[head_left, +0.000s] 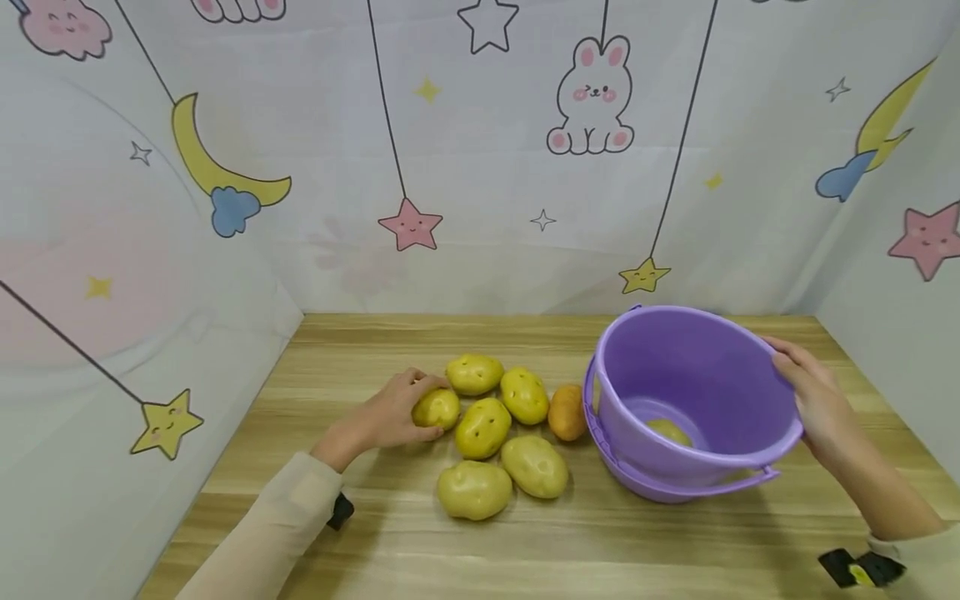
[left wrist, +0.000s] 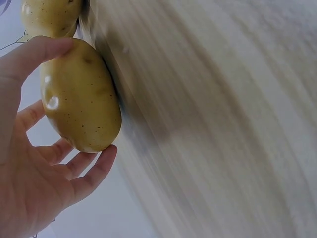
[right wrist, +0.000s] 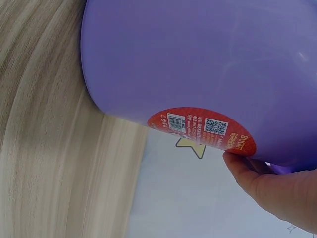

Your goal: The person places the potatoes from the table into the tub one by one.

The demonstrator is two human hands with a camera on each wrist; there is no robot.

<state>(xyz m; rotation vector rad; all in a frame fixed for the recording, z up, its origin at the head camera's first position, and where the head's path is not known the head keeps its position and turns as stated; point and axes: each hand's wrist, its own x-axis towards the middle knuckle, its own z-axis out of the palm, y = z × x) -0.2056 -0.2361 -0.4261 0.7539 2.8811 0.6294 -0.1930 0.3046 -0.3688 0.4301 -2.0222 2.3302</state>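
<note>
My left hand point(head_left: 397, 410) reaches round the leftmost yellow potato point(head_left: 438, 409) on the table. In the left wrist view, the thumb lies over one end of this potato point(left wrist: 81, 99) and the fingertips curl at the other side. At the right, my right hand point(head_left: 821, 408) grips the rim of a purple bucket point(head_left: 701, 350), which leans toward me. One yellow potato point(head_left: 669, 431) lies at the bottom inside it. The right wrist view shows the bucket's outer wall point(right wrist: 188, 59) with a red label point(right wrist: 203, 130), and the thumb against it.
Beside the held potato lie several more potatoes, such as a yellow one point(head_left: 482, 427) and a paler one point(head_left: 475, 490). An orange-brown potato point(head_left: 567, 412) sits next to the bucket. A printed curtain point(head_left: 487, 167) encloses the wooden table point(head_left: 540, 550) at the back and sides.
</note>
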